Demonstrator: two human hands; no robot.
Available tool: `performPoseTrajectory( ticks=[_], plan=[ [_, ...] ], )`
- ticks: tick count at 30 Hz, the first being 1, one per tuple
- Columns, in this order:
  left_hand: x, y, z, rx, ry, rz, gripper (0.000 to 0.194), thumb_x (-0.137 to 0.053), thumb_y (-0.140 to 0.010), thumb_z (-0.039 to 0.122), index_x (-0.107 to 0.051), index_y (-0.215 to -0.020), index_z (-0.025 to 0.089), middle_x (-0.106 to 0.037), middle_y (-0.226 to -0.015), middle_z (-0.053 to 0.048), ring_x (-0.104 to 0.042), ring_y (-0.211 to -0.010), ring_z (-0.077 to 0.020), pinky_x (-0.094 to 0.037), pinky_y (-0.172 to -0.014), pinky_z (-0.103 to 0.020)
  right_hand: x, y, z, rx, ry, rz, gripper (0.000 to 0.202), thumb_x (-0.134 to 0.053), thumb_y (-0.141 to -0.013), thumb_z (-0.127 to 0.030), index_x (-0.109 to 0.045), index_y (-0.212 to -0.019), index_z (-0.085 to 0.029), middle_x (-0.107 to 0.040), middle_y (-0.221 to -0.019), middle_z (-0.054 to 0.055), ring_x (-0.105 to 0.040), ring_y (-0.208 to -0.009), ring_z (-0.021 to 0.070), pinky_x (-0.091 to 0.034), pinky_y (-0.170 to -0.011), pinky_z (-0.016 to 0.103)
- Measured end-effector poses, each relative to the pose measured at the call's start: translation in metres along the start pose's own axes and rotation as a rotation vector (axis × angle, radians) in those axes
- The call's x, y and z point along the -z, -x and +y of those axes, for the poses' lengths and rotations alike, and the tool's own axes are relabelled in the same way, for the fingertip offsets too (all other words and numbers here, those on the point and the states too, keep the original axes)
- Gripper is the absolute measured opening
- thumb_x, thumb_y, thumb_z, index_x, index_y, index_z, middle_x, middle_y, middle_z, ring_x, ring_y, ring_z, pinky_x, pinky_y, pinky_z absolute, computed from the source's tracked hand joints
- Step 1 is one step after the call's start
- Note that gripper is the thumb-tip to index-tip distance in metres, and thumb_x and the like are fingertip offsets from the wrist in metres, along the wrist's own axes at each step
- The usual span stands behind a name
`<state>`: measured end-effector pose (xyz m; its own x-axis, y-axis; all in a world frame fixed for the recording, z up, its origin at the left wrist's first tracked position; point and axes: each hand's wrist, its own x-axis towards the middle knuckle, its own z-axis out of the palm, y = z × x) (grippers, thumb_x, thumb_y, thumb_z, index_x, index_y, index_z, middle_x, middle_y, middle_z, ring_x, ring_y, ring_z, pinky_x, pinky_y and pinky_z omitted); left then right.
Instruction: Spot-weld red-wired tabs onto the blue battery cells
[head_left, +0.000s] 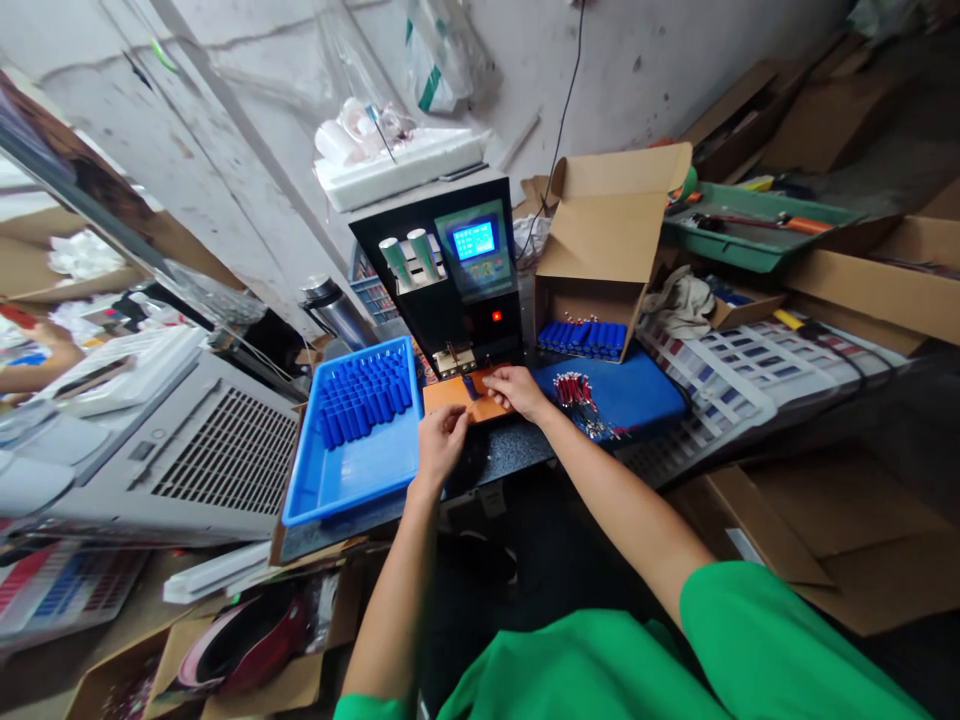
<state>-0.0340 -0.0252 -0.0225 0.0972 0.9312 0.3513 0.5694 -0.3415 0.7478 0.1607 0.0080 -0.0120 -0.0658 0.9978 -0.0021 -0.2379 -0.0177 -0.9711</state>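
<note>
A black machine (420,240) with a lit blue display (473,239) stands on the bench. At its foot is an orange plate (442,393), with a small dark blue cell (470,387) on it. My left hand (444,438) rests at the plate's left front edge, fingers curled in; what they hold, if anything, is hidden. From the right, my right hand (515,390) pinches something too small to make out, close beside the cell. A blue tray (367,472) at the left holds many blue cells (364,398). Red wires (576,392) lie on a blue mat (637,390) at the right.
Behind the mat an open cardboard box (606,235) contains wired blue cells (582,337). A metal flask (337,310) stands behind the tray. A green tray (757,235) of tools is at the right. At the far left is another person's hand (52,350).
</note>
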Motion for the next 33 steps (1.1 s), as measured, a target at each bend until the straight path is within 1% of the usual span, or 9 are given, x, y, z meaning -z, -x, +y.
performPoseTrajectory(
  ticks=[5, 10, 14, 16, 18, 20, 23, 27, 33],
  plan=[
    [-0.009, -0.004, -0.001, 0.055, 0.175, -0.090, 0.021, -0.061, -0.088, 0.039, -0.071, -0.087, 0.020, -0.076, -0.083, -0.005, -0.072, -0.078, -0.0195, -0.056, -0.077, -0.033, 0.002, 0.002, 0.000, 0.038, 0.022, -0.067, 0.039, -0.076, -0.070, -0.052, -0.059, -0.067, -0.017, -0.053, -0.050, -0.004, -0.043, -0.041, 0.0072, -0.030, -0.040, 0.019],
    [-0.014, -0.017, 0.008, 0.086, 0.276, -0.179, 0.024, -0.064, -0.084, 0.041, -0.069, -0.083, 0.018, -0.073, -0.078, -0.005, -0.070, -0.075, -0.0195, -0.056, -0.073, -0.033, 0.002, 0.004, 0.003, 0.159, 0.120, -0.201, 0.032, -0.079, -0.067, -0.043, -0.065, -0.077, -0.016, -0.062, -0.065, -0.001, -0.052, -0.055, 0.0103, -0.040, -0.050, 0.022],
    [-0.012, -0.025, 0.016, 0.117, 0.280, -0.209, 0.024, -0.065, -0.082, 0.041, -0.067, -0.080, 0.017, -0.069, -0.071, -0.003, -0.065, -0.066, -0.0171, -0.053, -0.064, -0.030, 0.000, 0.003, 0.006, 0.183, 0.125, -0.215, 0.028, -0.075, -0.067, -0.041, -0.065, -0.074, -0.016, -0.063, -0.067, 0.000, -0.054, -0.058, 0.0111, -0.042, -0.053, 0.022],
    [-0.011, -0.023, 0.017, 0.100, 0.259, -0.175, 0.022, -0.064, -0.082, 0.040, -0.065, -0.081, 0.017, -0.068, -0.074, -0.003, -0.063, -0.067, -0.0164, -0.052, -0.065, -0.030, 0.000, 0.002, 0.006, 0.166, 0.127, -0.190, 0.028, -0.075, -0.067, -0.041, -0.065, -0.073, -0.016, -0.060, -0.062, -0.001, -0.051, -0.054, 0.0103, -0.039, -0.050, 0.022],
    [-0.010, -0.019, 0.015, 0.032, 0.197, -0.078, 0.019, -0.064, -0.083, 0.037, -0.065, -0.083, 0.018, -0.067, -0.082, -0.005, -0.065, -0.077, -0.0180, -0.054, -0.072, -0.032, 0.001, 0.003, 0.005, 0.135, 0.106, -0.144, 0.027, -0.074, -0.068, -0.041, -0.064, -0.072, -0.017, -0.056, -0.056, -0.003, -0.047, -0.048, 0.0093, -0.036, -0.047, 0.021],
    [-0.011, -0.015, 0.012, -0.077, 0.106, 0.018, 0.015, -0.065, -0.083, 0.033, -0.067, -0.089, 0.019, -0.066, -0.099, -0.008, -0.065, -0.099, -0.0223, -0.055, -0.087, -0.037, 0.003, 0.004, 0.003, 0.099, 0.054, -0.086, 0.026, -0.072, -0.068, -0.042, -0.063, -0.073, -0.018, -0.053, -0.052, -0.005, -0.043, -0.044, 0.0083, -0.032, -0.043, 0.021],
    [-0.015, -0.015, 0.008, -0.220, 0.011, -0.014, 0.025, -0.065, -0.084, 0.028, -0.070, -0.108, 0.021, -0.059, -0.127, -0.012, -0.057, -0.124, -0.0261, -0.048, -0.104, -0.043, 0.004, 0.007, 0.000, 0.064, -0.043, -0.009, 0.027, -0.072, -0.067, -0.043, -0.063, -0.073, -0.017, -0.052, -0.050, -0.006, -0.039, -0.041, 0.0071, -0.027, -0.041, 0.020],
    [-0.022, -0.021, 0.005, -0.211, -0.016, -0.158, 0.041, -0.063, -0.085, 0.026, -0.065, -0.126, 0.022, -0.064, -0.117, -0.011, -0.064, -0.103, -0.0219, -0.053, -0.094, -0.038, 0.002, 0.008, -0.004, 0.055, -0.117, 0.066, 0.028, -0.074, -0.066, -0.043, -0.063, -0.068, -0.017, -0.052, -0.051, -0.005, -0.040, -0.043, 0.0064, -0.025, -0.040, 0.020],
    [-0.026, -0.020, 0.005, -0.120, 0.044, -0.126, 0.050, -0.067, -0.084, 0.032, -0.061, -0.132, 0.020, -0.061, -0.085, -0.003, -0.059, -0.075, -0.0157, -0.051, -0.076, -0.030, -0.001, 0.006, -0.004, 0.041, -0.135, 0.139, 0.030, -0.075, -0.064, -0.044, -0.061, -0.064, -0.018, -0.052, -0.051, -0.004, -0.041, -0.043, 0.0071, -0.025, -0.040, 0.020]
  ],
)
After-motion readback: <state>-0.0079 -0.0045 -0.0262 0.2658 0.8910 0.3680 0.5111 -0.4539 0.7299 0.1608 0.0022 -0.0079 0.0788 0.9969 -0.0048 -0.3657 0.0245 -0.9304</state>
